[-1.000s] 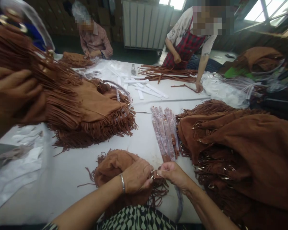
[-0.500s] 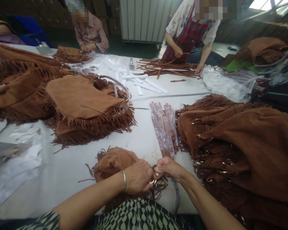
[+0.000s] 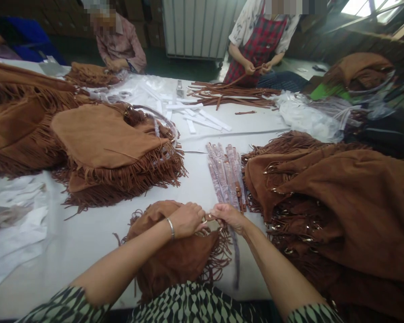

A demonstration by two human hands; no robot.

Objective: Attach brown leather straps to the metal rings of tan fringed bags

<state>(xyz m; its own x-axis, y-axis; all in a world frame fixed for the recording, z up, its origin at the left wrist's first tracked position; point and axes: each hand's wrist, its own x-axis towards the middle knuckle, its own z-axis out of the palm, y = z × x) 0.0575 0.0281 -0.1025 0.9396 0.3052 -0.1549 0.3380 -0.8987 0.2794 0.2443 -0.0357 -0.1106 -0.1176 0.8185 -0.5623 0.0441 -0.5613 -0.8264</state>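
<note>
Together, left hand (image 3: 187,219) and right hand (image 3: 229,216) grip the fringed bag (image 3: 175,258).

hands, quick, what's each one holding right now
Left hand: closed, pinching the top of the fringed bag.
Right hand: closed, pinching the end of a strap.

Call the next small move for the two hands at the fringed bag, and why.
Probably the right hand should ease its end of the wrapped strap into the metal ring. The left hand pinches the fringed bag at that ring, both grips meet there, and the strap trails loose toward the person, apparently not yet attached.
</note>
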